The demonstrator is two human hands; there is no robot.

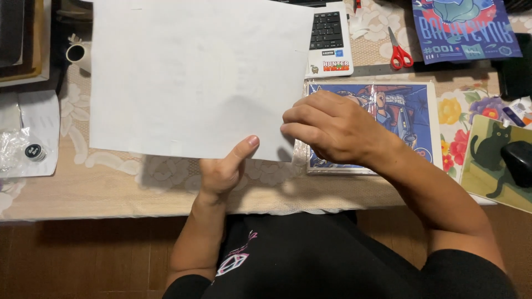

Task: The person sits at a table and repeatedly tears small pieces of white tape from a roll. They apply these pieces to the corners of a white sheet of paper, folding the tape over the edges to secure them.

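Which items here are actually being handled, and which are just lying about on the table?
In hand:
- white paper sheet, held by left hand and right hand
- sleeved art print, under the right hand

Lying about:
- red scissors
- laptop
- blue poster
- cat mouse pad and black mouse
- white mug

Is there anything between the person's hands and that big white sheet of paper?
Nothing visible. The left hand already pinches the white sheet at its lower edge, thumb on top. The right hand touches the sheet's lower right corner, resting over the plastic-wrapped blue print on the table.
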